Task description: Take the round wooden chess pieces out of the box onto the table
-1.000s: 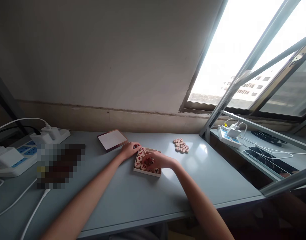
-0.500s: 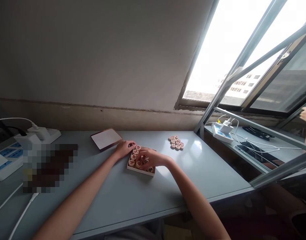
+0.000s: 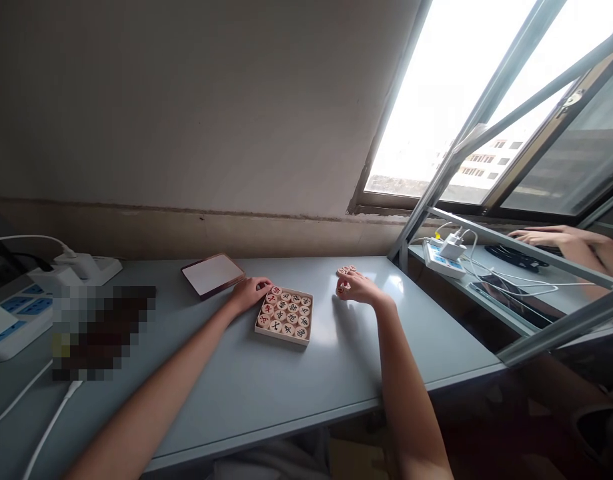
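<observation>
A shallow box [image 3: 281,337] sits on the desk, holding rows of round wooden Chinese chess pieces [image 3: 291,318]. Red characters mark its left column; the other pieces show black ones. My left hand [image 3: 249,294] is at the far left corner of the box, thumb and finger closed on its edge. Off to the right, my right hand [image 3: 360,288] grips a red-marked chess piece [image 3: 341,290] low over the desk. More loose chess pieces [image 3: 347,270] lie just behind it, partly hidden by the hand. Whether it holds more than one piece is unclear.
The box lid [image 3: 212,275] lies upturned behind my left hand. Power strips [image 3: 23,310] with plugs and white cables are on the left, beside a pixelated patch. Past a metal frame [image 3: 461,140] on the right, another person's hands [image 3: 556,237] rest over black cable.
My right hand has moved from over the box to the loose pieces at the right, uncovering the pieces in the box. My left hand stays put. Another person's hands have come over the neighbouring desk.
</observation>
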`<state>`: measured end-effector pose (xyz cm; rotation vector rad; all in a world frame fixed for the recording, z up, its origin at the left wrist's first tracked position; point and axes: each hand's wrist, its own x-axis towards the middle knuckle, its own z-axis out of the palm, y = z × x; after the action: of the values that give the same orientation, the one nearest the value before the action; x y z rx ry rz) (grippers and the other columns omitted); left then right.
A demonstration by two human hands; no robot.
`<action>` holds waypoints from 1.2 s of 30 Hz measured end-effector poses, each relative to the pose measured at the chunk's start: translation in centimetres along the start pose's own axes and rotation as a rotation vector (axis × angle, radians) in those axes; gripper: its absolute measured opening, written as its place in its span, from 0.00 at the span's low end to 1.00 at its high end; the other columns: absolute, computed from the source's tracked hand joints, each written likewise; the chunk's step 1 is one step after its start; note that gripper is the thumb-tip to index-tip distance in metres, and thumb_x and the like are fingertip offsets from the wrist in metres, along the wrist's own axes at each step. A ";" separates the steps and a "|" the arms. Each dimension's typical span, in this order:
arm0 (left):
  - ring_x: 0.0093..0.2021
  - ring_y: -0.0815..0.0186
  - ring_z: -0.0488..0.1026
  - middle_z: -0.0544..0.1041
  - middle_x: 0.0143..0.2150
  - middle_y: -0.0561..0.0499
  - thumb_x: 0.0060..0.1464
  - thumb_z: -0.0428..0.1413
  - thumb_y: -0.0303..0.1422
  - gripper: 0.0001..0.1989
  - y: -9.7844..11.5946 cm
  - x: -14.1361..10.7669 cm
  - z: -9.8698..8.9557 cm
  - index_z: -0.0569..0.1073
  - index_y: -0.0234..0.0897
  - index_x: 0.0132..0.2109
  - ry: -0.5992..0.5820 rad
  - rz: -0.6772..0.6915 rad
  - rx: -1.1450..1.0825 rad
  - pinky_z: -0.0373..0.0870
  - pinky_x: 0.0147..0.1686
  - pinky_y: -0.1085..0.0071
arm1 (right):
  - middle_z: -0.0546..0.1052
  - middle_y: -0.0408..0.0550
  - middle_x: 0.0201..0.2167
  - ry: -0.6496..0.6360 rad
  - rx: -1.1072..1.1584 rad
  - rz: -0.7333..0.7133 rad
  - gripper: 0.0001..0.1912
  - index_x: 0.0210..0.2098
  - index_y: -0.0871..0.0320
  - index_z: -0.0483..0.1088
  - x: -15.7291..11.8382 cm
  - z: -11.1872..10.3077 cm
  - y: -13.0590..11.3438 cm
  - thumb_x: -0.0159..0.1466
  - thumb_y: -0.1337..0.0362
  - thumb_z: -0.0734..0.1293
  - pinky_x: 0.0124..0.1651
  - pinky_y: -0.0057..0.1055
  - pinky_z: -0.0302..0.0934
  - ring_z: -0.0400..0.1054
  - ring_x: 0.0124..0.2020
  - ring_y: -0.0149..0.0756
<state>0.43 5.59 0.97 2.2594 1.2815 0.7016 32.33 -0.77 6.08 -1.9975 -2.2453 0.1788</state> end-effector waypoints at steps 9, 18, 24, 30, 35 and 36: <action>0.39 0.60 0.74 0.80 0.39 0.50 0.55 0.47 0.42 0.18 0.2 -0.1 -0.1 0.78 0.39 0.39 -0.001 0.001 -0.007 0.65 0.38 0.71 | 0.69 0.47 0.34 -0.010 0.065 -0.042 0.10 0.36 0.53 0.68 1.1 1.0 0.9 0.53 0.66 0.64 0.42 0.33 0.58 0.61 0.43 0.41; 0.38 0.61 0.74 0.80 0.39 0.50 0.55 0.48 0.41 0.16 0.3 -0.2 -0.1 0.78 0.39 0.39 0.011 -0.013 0.008 0.65 0.36 0.71 | 0.70 0.47 0.38 0.324 0.161 -0.054 0.12 0.43 0.52 0.66 1.8 1.3 0.3 0.60 0.58 0.62 0.39 0.33 0.59 0.65 0.38 0.37; 0.38 0.61 0.74 0.80 0.38 0.50 0.55 0.48 0.40 0.16 0.2 -0.1 -0.1 0.78 0.40 0.39 0.017 -0.004 0.017 0.65 0.38 0.71 | 0.72 0.43 0.33 0.005 0.098 -0.040 0.10 0.35 0.51 0.67 0.5 -0.3 -0.1 0.52 0.61 0.68 0.35 0.30 0.57 0.65 0.37 0.37; 0.37 0.62 0.74 0.80 0.38 0.50 0.55 0.48 0.40 0.16 0.2 -0.1 -0.1 0.78 0.40 0.39 0.010 -0.009 0.016 0.65 0.35 0.71 | 0.72 0.46 0.33 -0.022 -0.019 0.251 0.13 0.32 0.54 0.64 -0.5 -0.7 3.0 0.52 0.54 0.67 0.32 0.31 0.55 0.66 0.34 0.39; 0.37 0.61 0.74 0.80 0.39 0.49 0.55 0.48 0.41 0.17 0.3 -0.2 -0.1 0.78 0.39 0.40 0.011 -0.009 0.018 0.65 0.35 0.71 | 0.70 0.50 0.41 0.078 0.125 0.180 0.21 0.38 0.54 0.60 0.2 0.7 3.4 0.50 0.50 0.67 0.32 0.31 0.57 0.65 0.35 0.39; 0.38 0.61 0.74 0.80 0.39 0.49 0.55 0.48 0.41 0.17 0.2 -0.2 -0.1 0.78 0.39 0.40 0.011 -0.010 0.016 0.66 0.36 0.70 | 0.70 0.50 0.41 0.087 0.125 0.161 0.21 0.38 0.54 0.60 0.4 1.0 3.2 0.51 0.51 0.67 0.34 0.31 0.57 0.65 0.36 0.39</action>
<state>0.42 5.32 1.18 2.2638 1.3071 0.7031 35.28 0.00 4.50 -2.0764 -1.9711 0.2380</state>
